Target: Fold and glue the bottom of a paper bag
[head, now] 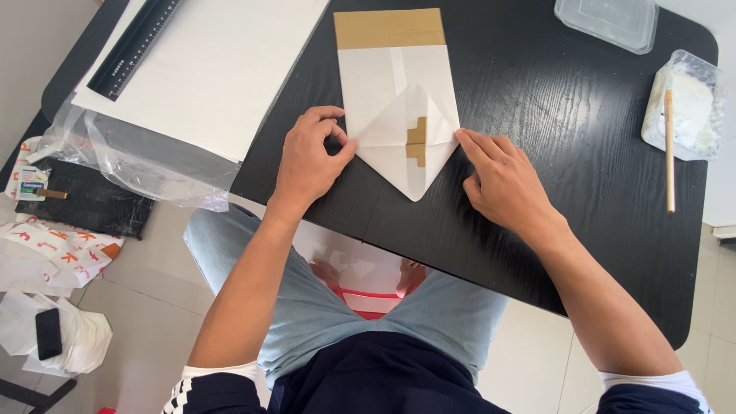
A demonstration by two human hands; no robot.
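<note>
A white paper bag (399, 100) lies flat on the black wooden table (552, 115). Its bottom end is folded into a point toward me, with a brown strip in the middle and a brown band at its far end. My left hand (310, 157) pinches the left corner of the folded flap between thumb and fingers. My right hand (502, 180) lies flat, fingertips pressing the right corner of the fold.
A stack of white sheets (222, 61) with a black ruler (142, 42) lies at the left on plastic wrap. A clear lid (606, 19) and a clear tub (686, 103) with a wooden stick (669, 146) stand at the right. Papers and a black phone (47, 333) lie on the floor.
</note>
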